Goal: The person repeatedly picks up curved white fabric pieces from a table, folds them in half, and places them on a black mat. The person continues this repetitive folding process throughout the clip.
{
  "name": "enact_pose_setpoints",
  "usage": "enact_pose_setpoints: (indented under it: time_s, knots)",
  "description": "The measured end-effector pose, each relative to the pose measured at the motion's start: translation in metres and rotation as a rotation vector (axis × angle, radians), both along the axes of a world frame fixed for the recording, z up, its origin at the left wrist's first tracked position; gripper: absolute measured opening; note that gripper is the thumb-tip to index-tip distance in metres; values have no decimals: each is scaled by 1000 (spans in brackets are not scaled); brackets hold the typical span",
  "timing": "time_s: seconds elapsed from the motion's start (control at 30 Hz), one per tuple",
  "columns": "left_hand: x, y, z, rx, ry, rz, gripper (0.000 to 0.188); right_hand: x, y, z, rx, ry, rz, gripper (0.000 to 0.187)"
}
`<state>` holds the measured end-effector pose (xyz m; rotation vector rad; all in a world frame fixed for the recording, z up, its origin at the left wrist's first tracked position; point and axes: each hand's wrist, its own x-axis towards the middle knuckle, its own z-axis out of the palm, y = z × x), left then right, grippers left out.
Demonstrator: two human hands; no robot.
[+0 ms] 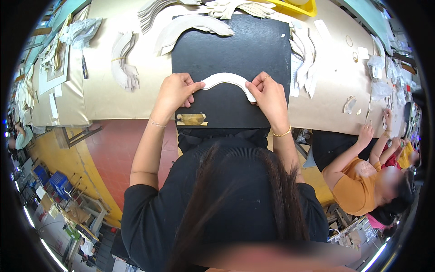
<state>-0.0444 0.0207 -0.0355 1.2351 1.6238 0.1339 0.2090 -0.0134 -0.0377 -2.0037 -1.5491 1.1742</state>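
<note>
A white, arch-shaped strip (229, 78) is held just above or against a black board (231, 52), its curve bulging away from the person; contact along its middle is hard to tell. The left hand (176, 90) pinches its left end between thumb and fingers, and the right hand (268, 93) pinches its right end the same way, both grips narrow. The board's near left corner carries a brownish taped patch (192, 119), with any writing on it too small to make out.

On the board's far left part lie more pale curved pieces (195, 26). Left of the board, a bundle of curved strips (121, 61) is bound by a thin band; to the right, a loose bundle (310, 61) partly overlaps the board's edge. At the far edge, a yellow tray (309, 10) holds something pale, mostly cut off by the frame. A crumpled clear plastic bag (82, 32) lies far left on the tan-covered table (99, 99), near a dark pen-like tool (84, 67).

At right sits a co-worker in an orange top (351, 195) with a faint light print. Blue crates (60, 183) stand on the floor at lower left.
</note>
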Motion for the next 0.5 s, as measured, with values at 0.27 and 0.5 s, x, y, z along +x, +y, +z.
enact_pose_setpoints:
  time_s: [0.27,0.5]
  knots:
    - [10,-26,1,647,381,-192,21,13,-23,9,-102,140,-76,17]
    - [55,-54,-35,1038,19,-694,49,13,-30,0,-23,98,-55,13]
